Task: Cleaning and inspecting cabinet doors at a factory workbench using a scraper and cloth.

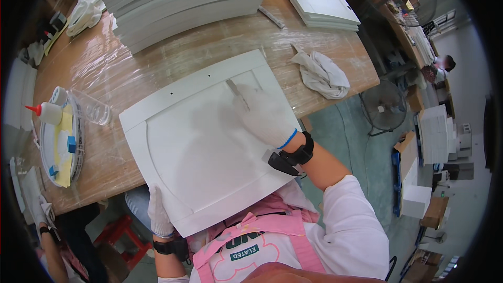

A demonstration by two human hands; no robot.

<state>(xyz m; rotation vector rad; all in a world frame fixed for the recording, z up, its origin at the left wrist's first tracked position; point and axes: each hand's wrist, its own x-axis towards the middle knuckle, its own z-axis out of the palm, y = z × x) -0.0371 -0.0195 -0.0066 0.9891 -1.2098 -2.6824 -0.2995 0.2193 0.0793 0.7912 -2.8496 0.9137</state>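
A white door panel (196,170) with a recessed middle and two small dark holes lies tilted across the table's near edge, towards my body. My left hand (159,214), in a white knit glove, grips the panel's lower left edge. Over the upper right of the recess is my right hand (266,119), gloved too and a little blurred. Its fingers are closed on a narrow grey strip-like tool (232,87), whose exact kind I cannot make out. The tool's tip points away from me, near the recess's far edge.
A tall stack of white panels (183,2) stands behind, with more panels (322,0) at far right. A crumpled cloth (322,73) and another grey strip (271,17) lie nearby. On the left are a red-tipped bottle (51,112), a round tray (47,149) and a clear cup (94,109).
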